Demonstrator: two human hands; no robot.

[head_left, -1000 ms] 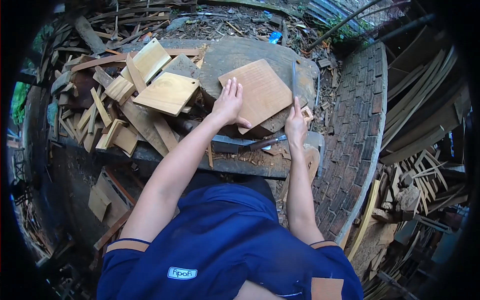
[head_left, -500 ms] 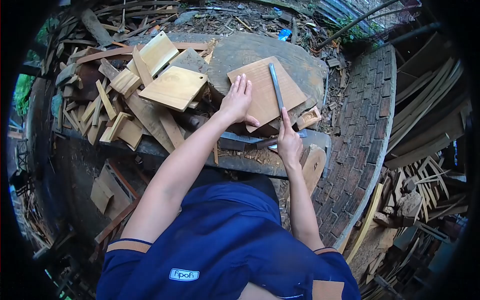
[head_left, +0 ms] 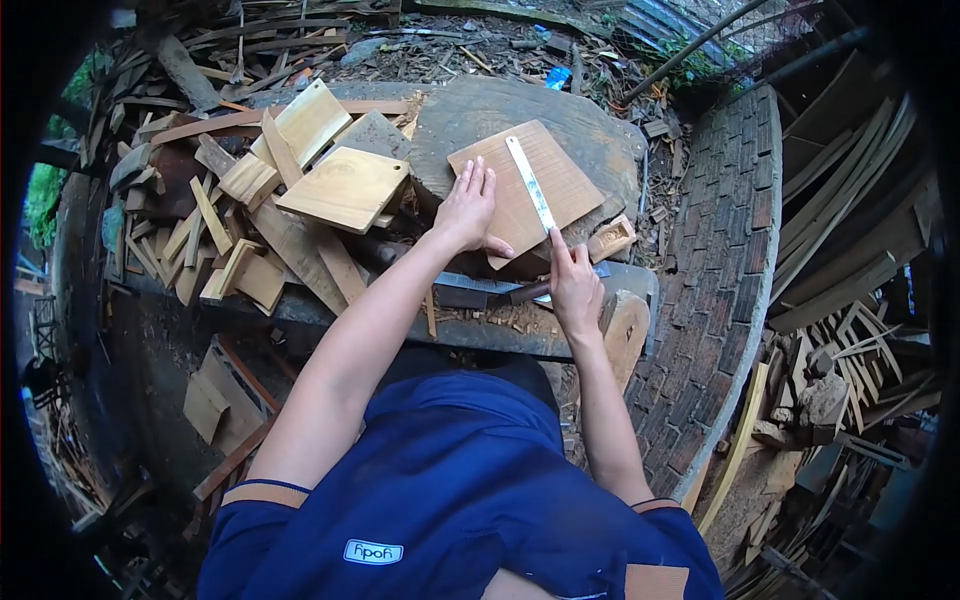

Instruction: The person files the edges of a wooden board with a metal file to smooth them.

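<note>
A flat, roughly square wooden board [head_left: 570,188] lies tilted on a large round wood stump [head_left: 440,125]. My left hand [head_left: 466,212] rests on the board's left part, fingers stretched out flat and the thumb apart near its lower edge. Lying over the board is a narrow metal ruler [head_left: 527,178] with a hole in its far end. My right hand [head_left: 576,290] is closed on the ruler's near end, index finger along it. Below the board, a dark-handled tool [head_left: 530,290] lies partly hidden beside another metal strip. A small carved wood block [head_left: 612,238] sits to the right.
Pale boards with holes [head_left: 345,185] and wood offcuts [head_left: 205,215] are piled on the left of the bench [head_left: 400,338]. A low brick ledge [head_left: 712,280] runs along the right side. Beyond it are stacked planks [head_left: 850,220] and scrap wood.
The ruler has turned from its dark narrow side to a bright face and shifted left on the board. My right hand moved slightly left with it; my left hand stays on the board.
</note>
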